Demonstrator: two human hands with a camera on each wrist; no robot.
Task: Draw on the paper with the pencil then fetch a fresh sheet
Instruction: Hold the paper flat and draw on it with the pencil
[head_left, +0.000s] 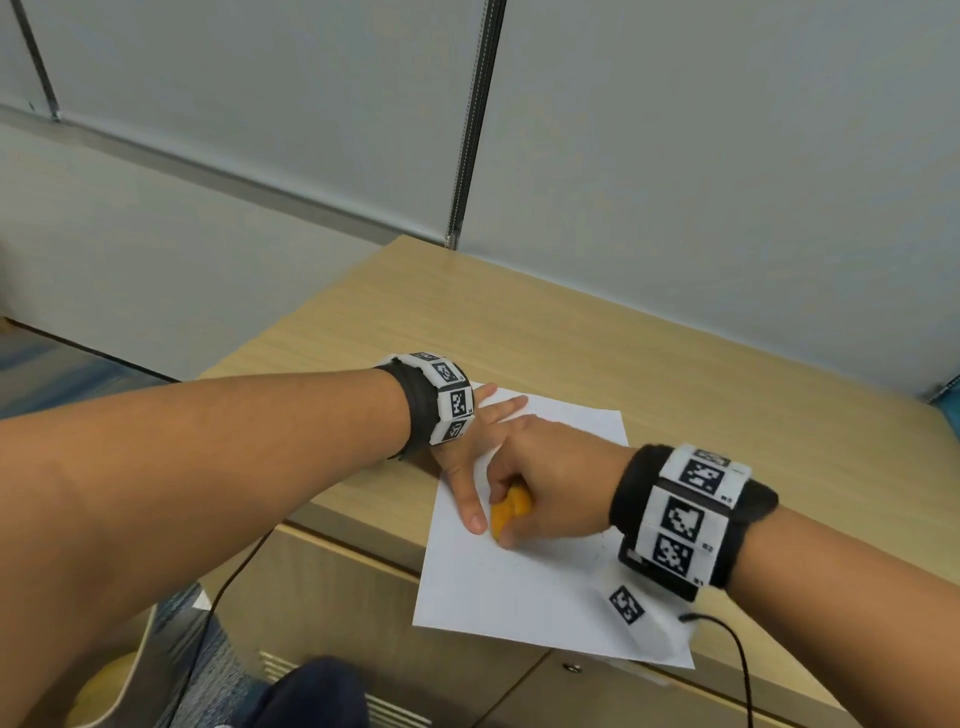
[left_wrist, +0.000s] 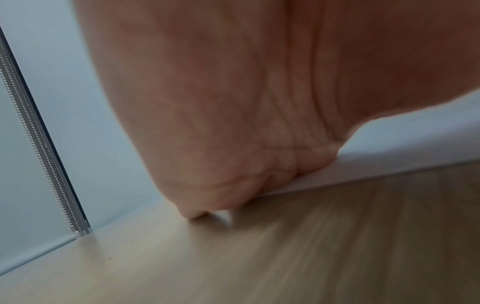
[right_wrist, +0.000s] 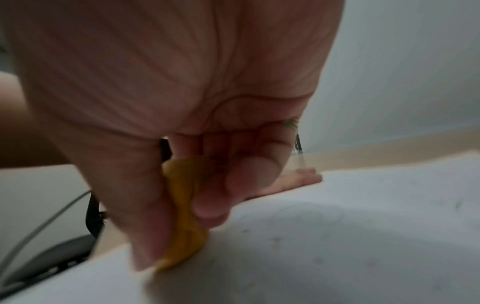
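A white sheet of paper (head_left: 519, 582) lies on the wooden desk (head_left: 623, 353), its near edge hanging over the desk front. My left hand (head_left: 480, 447) rests flat on the sheet's upper left part, fingers straight and thumb spread toward me. Just right of that thumb, my right hand (head_left: 540, 483) pinches a stubby orange object (head_left: 511, 512) whose tip touches the paper. In the right wrist view the orange object (right_wrist: 185, 216) sits between thumb and fingers, and faint marks (right_wrist: 311, 214) show on the paper (right_wrist: 337, 257). In the left wrist view my left hand (left_wrist: 233, 102) presses the paper edge (left_wrist: 389, 160).
Grey partition walls with a metal rail (head_left: 467, 130) close off the desk's back and left. A black cable (head_left: 737, 654) trails from my right wrist over the desk front. My knee in dark trousers (head_left: 311, 696) is below the desk edge. Bare desk lies behind and right of the sheet.
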